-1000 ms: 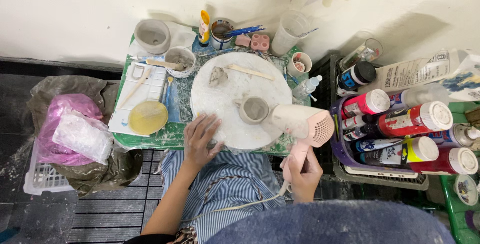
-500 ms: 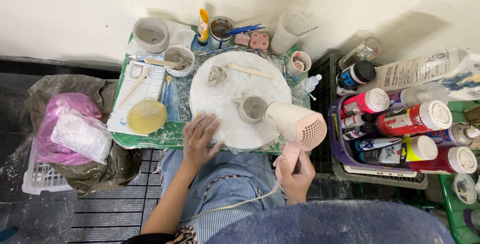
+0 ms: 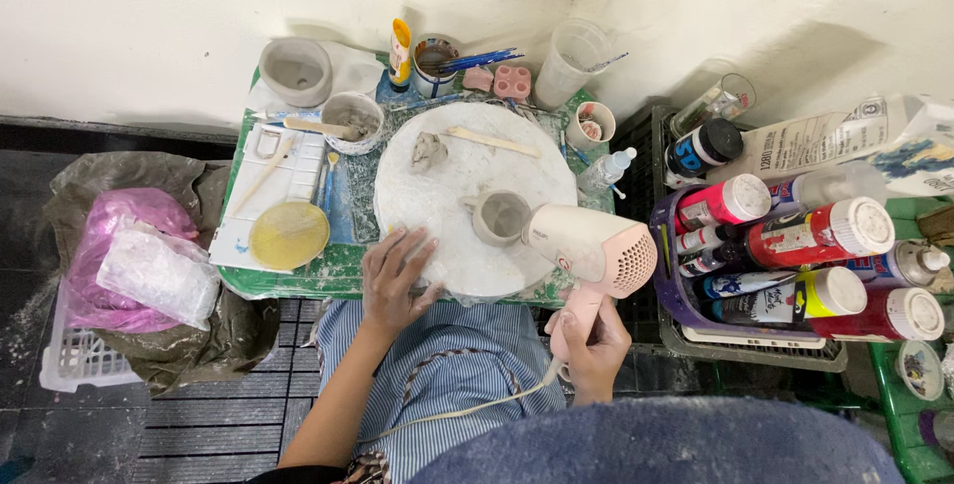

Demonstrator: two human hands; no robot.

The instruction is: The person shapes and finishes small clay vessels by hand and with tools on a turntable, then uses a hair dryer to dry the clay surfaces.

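A small grey clay cup (image 3: 500,216) stands on a round white turntable (image 3: 447,166) on a low green table (image 3: 298,280). My right hand (image 3: 593,345) grips the handle of a pink hair dryer (image 3: 591,247), whose nozzle points at the cup from the right, very close to it. My left hand (image 3: 395,282) rests flat with fingers spread on the turntable's near-left edge. A lump of grey clay (image 3: 429,151) and a wooden stick (image 3: 494,142) lie on the far part of the turntable.
A yellow lid (image 3: 289,235) and white palette (image 3: 273,186) lie left of the turntable; clay bowls, brush jar and cups line the back. A purple basket (image 3: 686,305) of paint bottles stands right. A bag-filled crate (image 3: 129,275) sits left.
The hair dryer has shifted slightly left, its nozzle closer to the cup. My left hand stays on the turntable's edge.
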